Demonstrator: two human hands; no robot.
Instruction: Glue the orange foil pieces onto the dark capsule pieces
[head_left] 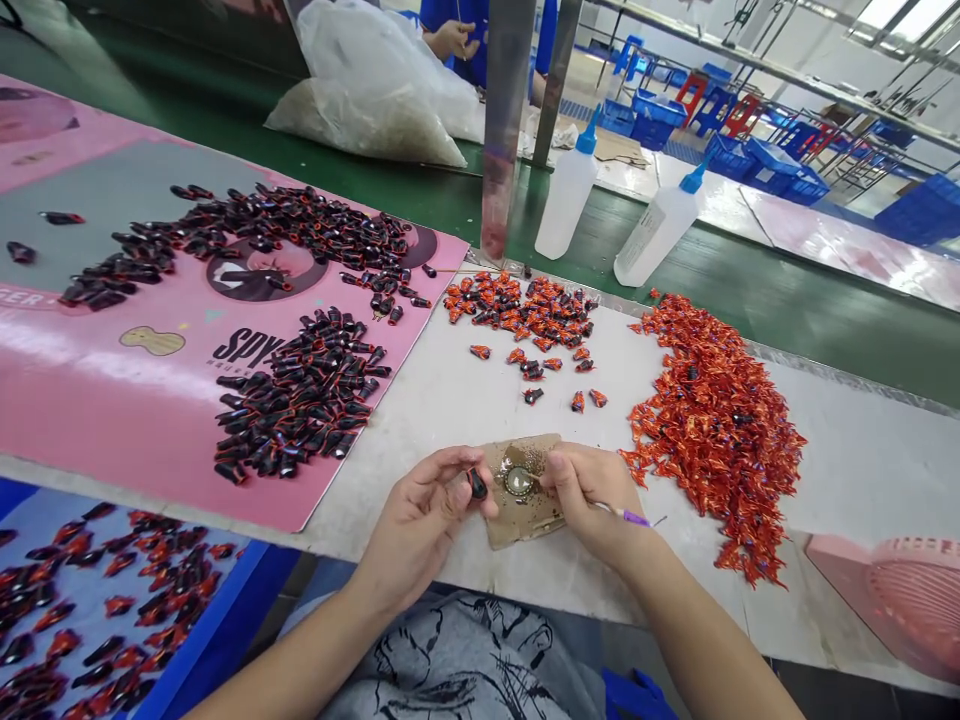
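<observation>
Bare left forearm (300, 665) and right forearm (697, 640) angle in toward a cardboard scrap (523, 525), wrists bent a bit. Left hand (424, 525) sits just left of it, fingers pinched, while right hand (589, 500) overlaps its right edge, curled in a light grip.

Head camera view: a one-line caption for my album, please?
Left hand holds a small dark piece while the right hand grips a purple-handled tool over a smeared cardboard scrap, beside heaped orange-red pieces.

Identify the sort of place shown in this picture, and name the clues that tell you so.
Probably a factory workshop doing manual piecework. Heaps of small black-and-orange pieces lie in rows along a long bench, white squeeze bottles stand nearby, and blue plastic crates sit in the hall beyond.
</observation>
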